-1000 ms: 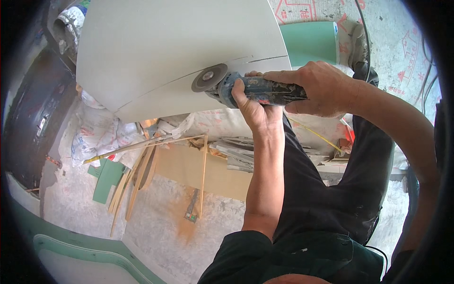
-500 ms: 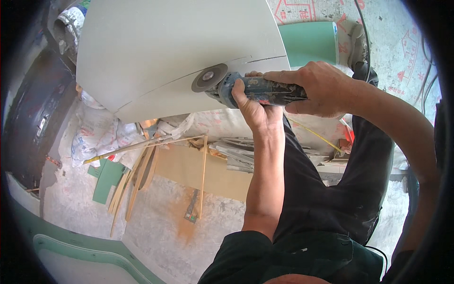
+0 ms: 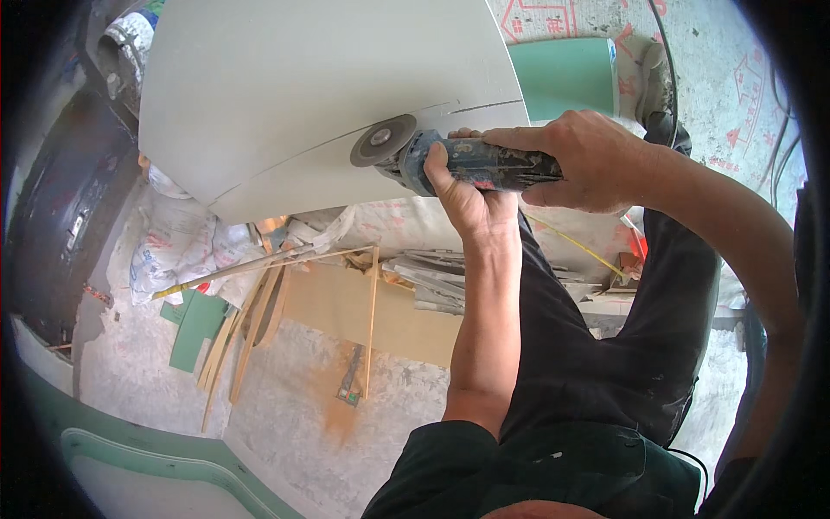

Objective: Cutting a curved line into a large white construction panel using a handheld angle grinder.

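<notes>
Left hand (image 3: 469,197) and right hand (image 3: 596,163) grasp the grinder (image 3: 497,166) — disc (image 3: 383,141) near the lower edge of the board (image 3: 320,73), bare surface beyond.

white sacks (image 3: 173,251) are positioned near a narrow green panel (image 3: 196,333), and beside this i observe thin wooden strips (image 3: 251,344), a tan board (image 3: 411,329) and stacked grey pieces (image 3: 437,281).

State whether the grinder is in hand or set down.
In hand: the left hand grips the grinder behind its disc, the right hand its rear.
</notes>
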